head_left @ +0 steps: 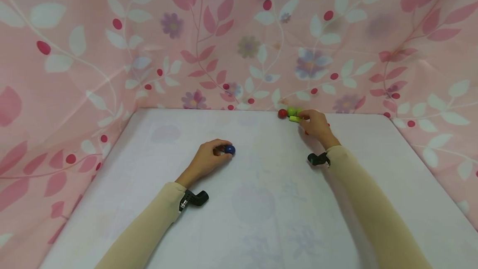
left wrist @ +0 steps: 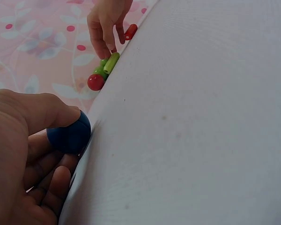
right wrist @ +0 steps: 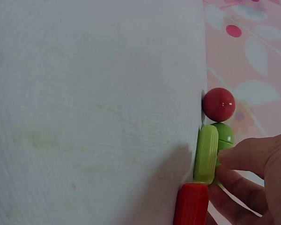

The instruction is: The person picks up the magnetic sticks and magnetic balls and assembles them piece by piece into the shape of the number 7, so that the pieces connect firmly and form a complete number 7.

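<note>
Colours noted: blue ball (head_left: 230,150), deep navy; red ball (right wrist: 218,104), solid cherry; green ball (right wrist: 225,133), mid-green; long block beside it (right wrist: 206,154), paler yellow-green; second long block (right wrist: 192,204), bright orange-red. Counter (head_left: 209,227): off-white, faint greyish floral print. Backdrop cloth (head_left: 246,74): pink, patterned with white and rose leaves, crimson dots, mauve flowers. Sleeves (head_left: 142,227): plain beige. Wrist cameras (head_left: 198,198): black.
</note>
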`<state>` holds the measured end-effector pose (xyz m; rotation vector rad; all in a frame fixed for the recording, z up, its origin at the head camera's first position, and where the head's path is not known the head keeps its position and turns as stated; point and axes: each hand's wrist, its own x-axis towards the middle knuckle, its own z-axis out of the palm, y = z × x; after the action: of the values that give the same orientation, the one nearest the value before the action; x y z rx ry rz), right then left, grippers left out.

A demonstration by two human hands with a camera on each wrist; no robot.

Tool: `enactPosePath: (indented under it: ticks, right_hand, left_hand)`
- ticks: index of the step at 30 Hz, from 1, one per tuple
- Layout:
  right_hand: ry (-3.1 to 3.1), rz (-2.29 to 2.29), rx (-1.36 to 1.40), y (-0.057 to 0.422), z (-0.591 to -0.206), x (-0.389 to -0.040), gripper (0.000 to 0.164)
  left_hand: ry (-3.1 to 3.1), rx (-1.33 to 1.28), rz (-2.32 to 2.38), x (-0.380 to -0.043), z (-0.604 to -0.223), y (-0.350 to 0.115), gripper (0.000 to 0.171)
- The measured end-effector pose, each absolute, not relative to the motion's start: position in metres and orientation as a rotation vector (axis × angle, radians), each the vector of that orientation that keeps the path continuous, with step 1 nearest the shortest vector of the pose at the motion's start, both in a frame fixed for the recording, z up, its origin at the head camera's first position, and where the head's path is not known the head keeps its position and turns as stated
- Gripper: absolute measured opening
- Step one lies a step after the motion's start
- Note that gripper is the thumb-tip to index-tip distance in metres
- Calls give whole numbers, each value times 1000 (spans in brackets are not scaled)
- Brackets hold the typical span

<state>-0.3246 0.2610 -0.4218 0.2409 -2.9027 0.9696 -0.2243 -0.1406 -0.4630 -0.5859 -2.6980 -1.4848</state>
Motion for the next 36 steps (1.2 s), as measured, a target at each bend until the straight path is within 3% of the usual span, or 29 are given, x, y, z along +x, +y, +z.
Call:
enactPosePath:
  ticks: [9, 18, 36]
  right_hand:
    - [-2934, 904, 295, 258, -425, -328, 32]
    - [-2918, 906, 287, 258, -430, -331, 18]
    - [-2916, 934, 251, 258, -431, -328, 26]
  left_hand:
    - [-2697, -580, -1496, -225, -465, -140, 34]
    - [-2676, -589, -1497, -225, -465, -141, 33]
    - [-2683, -589, -1486, -225, -464, -141, 34]
